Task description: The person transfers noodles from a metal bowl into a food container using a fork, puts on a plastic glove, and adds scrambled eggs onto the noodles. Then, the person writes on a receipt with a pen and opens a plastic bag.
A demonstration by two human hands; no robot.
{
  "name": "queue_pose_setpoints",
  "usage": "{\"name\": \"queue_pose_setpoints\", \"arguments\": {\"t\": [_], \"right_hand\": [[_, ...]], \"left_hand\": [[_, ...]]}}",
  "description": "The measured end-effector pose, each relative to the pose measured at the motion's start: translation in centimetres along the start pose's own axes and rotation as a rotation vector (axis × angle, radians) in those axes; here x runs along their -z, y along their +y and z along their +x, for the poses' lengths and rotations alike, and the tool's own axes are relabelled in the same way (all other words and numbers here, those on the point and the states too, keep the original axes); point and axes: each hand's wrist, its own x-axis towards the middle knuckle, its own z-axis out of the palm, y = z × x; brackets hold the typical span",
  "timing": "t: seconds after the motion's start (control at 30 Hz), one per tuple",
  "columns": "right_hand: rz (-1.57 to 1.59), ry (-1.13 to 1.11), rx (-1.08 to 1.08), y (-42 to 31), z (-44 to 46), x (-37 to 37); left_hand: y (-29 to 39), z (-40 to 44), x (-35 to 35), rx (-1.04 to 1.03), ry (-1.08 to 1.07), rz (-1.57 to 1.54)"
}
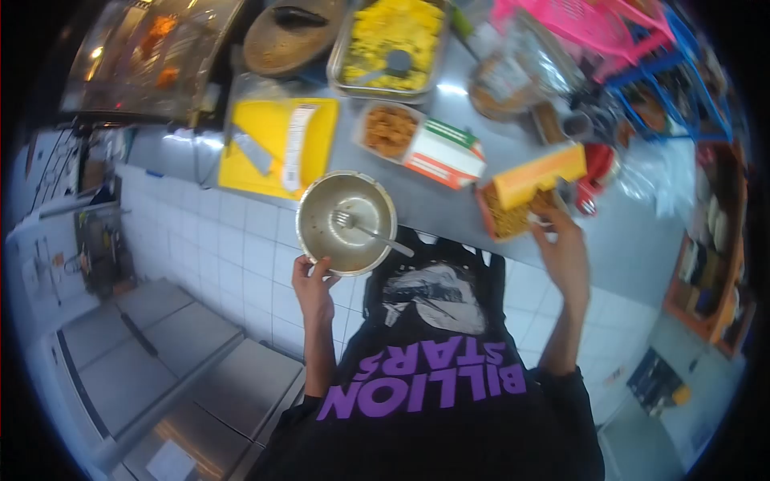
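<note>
My left hand (pixel 313 282) grips the lower rim of a metal bowl (pixel 319 228), holding it tilted off the front edge of the counter. A fork (pixel 377 236) rests inside, its handle sticking out over the rim. My right hand (pixel 564 252) is at an open takeaway box (pixel 501 216) of brown and yellow food, fingers bent around its near right side; the fingertips are partly hidden. The box's orange-yellow lid (pixel 541 175) stands raised. Left of it lies a second open box (pixel 441 152), white, green and orange, with browned pieces of food (pixel 391 131).
A yellow cutting board (pixel 269 180) carries a knife (pixel 253 152) and a long white labelled strip (pixel 298 140). Behind are a tray of yellow food (pixel 393 40), a brown bowl (pixel 281 48), plastic bags (pixel 513 76) and pink and blue baskets (pixel 666 88). A glass display case (pixel 148 56) stands left.
</note>
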Motion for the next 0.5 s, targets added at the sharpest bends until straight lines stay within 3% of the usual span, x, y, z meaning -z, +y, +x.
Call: {"name": "queue_pose_setpoints", "arguments": {"t": [0.2,0.27,0.37,0.5], "right_hand": [[-0.074,0.183,-0.035,-9.8,-0.1,1.8],[0.217,0.176,0.018,-13.4,0.2,0.9],[0.376,0.096,0.105,-16.1,3.6,-3.9],[0.237,0.055,0.248,-18.2,11.6,-11.1]], "left_hand": [[4.3,7.4,5.2,-0.056,0.130,-0.092],[5.4,10.6,6.4,-0.078,0.186,-0.145],[4.5,16.4,9.4,-0.101,0.240,-0.247],[5.9,21.9,11.0,-0.100,0.378,-0.384]]}}
